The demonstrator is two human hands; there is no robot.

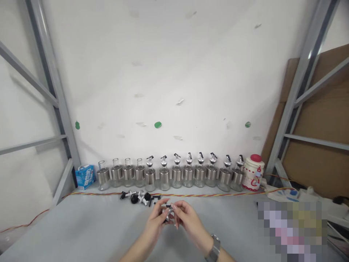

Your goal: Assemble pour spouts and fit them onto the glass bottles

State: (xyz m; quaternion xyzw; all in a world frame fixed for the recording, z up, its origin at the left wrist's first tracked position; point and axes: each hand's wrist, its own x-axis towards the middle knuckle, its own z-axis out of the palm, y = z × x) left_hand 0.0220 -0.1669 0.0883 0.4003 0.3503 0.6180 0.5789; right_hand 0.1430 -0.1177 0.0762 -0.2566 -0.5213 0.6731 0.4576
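Both hands meet over the near middle of the table, fingers pinched round a small silver and black bottle pourer (167, 211). My left hand (156, 219) grips its body from the left, and my right hand (188, 217) has its fingertips on the black upper part. Fingers hide much of the pourer. Just beyond them lies a pile of loose pourer tops (142, 197), silver with black stoppers, beside small black lever pieces (154, 199). Along the wall stand glass bottles with steel sleeves: several open-necked ones (116, 174) at the left, several fitted with pourers (200, 174) to the right.
A blue box (85, 177) stands at the left end of the bottle row, a cream jar with a red lid (252, 173) at the right end. A twisted red-yellow wire (191, 195) crosses the grey table (89, 225). Metal frame posts rise on both sides; clutter lies at right.
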